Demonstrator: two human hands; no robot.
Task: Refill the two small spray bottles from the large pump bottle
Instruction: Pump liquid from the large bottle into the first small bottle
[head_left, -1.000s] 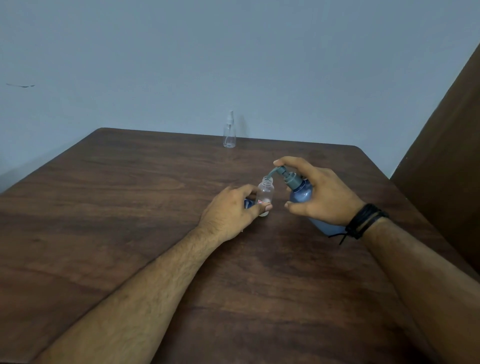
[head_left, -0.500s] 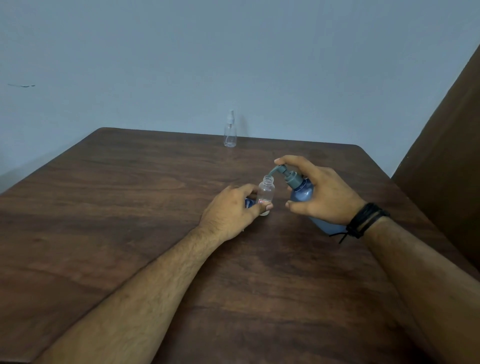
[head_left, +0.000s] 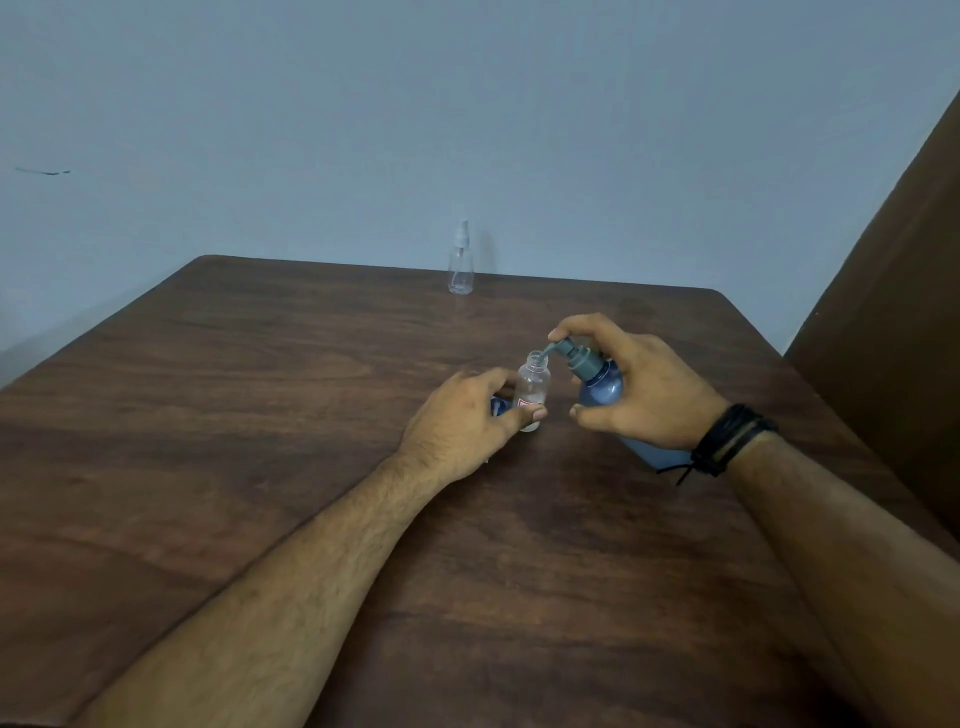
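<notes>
Pump spout over the open small bottle

Left hand (head_left: 462, 418) grips the uncapped small bottle (head_left: 532, 387) mid-bench (head_left: 260, 415); right hand (head_left: 636, 387) grips the tilted pump bottle (head_left: 600, 384), forefinger on top. Second spray bottle (head_left: 460, 260) stands far.

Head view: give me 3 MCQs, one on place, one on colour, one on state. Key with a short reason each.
1. Where does the capped spray bottle stand?
A. at the table's far edge
B. in the left hand
C. beside the right wrist

2. What colour is the pump bottle's body?
A. red
B. blue
C. yellow

3. What state is the small bottle in the left hand in?
A. capped, lying flat
B. upside down
C. uncapped, upright

Key:
1 A: the capped spray bottle stands alone near the far edge of the table.
2 B: the pump bottle, gripped by the right hand, is blue with a grey pump.
3 C: the small bottle, held by the left hand, has an open neck under the pump spout.
</notes>
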